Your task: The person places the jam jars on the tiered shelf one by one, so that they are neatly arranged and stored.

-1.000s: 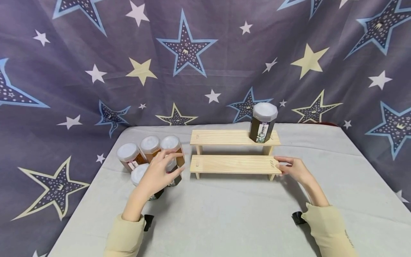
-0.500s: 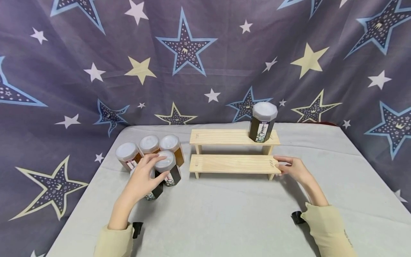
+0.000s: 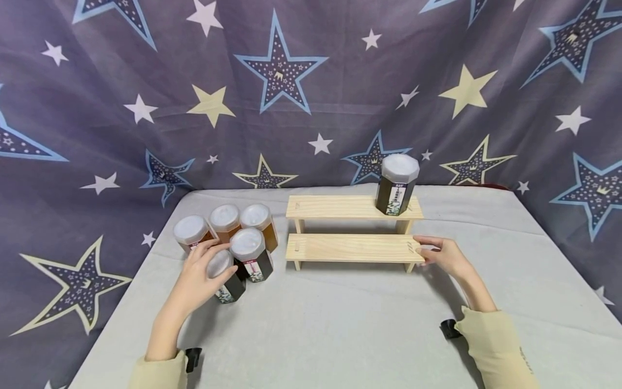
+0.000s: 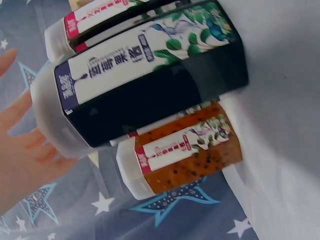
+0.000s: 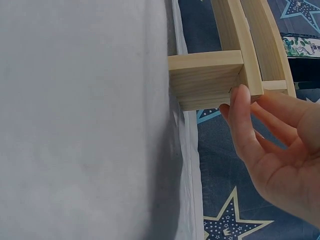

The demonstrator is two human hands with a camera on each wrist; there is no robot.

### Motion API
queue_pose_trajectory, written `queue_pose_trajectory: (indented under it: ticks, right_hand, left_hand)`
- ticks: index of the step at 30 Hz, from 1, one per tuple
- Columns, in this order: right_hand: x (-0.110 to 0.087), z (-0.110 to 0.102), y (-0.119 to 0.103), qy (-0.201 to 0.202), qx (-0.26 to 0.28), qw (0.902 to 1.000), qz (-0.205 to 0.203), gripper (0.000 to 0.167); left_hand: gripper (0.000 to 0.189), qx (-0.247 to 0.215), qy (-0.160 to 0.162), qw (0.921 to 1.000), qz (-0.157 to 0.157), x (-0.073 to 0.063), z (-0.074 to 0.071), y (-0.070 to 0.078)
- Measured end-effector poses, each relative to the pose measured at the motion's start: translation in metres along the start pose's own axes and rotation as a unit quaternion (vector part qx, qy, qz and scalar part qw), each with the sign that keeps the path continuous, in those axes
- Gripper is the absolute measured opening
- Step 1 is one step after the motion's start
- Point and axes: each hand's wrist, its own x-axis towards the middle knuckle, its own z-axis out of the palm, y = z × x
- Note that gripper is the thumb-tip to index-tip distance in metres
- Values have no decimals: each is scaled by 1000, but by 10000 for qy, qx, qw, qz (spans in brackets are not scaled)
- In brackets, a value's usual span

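Observation:
My left hand [image 3: 194, 281] reaches over the nearest dark jar [image 3: 232, 289], thumb and fingers spread about its white lid. In the left wrist view that dark jar [image 4: 155, 75] fills the middle, its label turned to the camera, with the fingers beside the lid. A second dark jar [image 3: 259, 267] stands just behind it to the right. With thumb and fingers, my right hand [image 3: 449, 256] pinches the right end of the lower board of a two-step wooden rack [image 3: 350, 248]. The right wrist view shows the thumb on the board's edge [image 5: 252, 75].
Several amber jars with white lids stand behind the dark ones, among them one at the far left [image 3: 190, 231] and one nearest the rack [image 3: 257, 217]. Another dark jar [image 3: 396, 192] stands on the rack's upper board, near its right end. A star-patterned curtain [image 3: 311, 81] hangs behind the table.
My left hand has moved left and toward me, from above the second dark jar to the lid of the nearest one. My right hand keeps its place on the rack.

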Motion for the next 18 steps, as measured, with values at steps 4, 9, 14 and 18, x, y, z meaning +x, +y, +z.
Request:
queue_pose_trajectory:
  ticks: [4,9,14,18]
  right_hand:
    - [0,0,0,9,-41,10000,20,41]
    - [0,0,1,17,-33,10000,22,41]
    - [0,0,0,15,-18,10000,9,41]
    - [0,0,0,2,6,10000,0,41]
  left_hand:
    - [43,15,-12,9999,-125,-4,-2,-4]
    - [44,30,-154,9991,-385,-8,-4,-8]
    - [46,-44,-295,9980,-564,-13,-4,-12]
    - [51,-102,-406,9968,-674,-16,-2,-16]
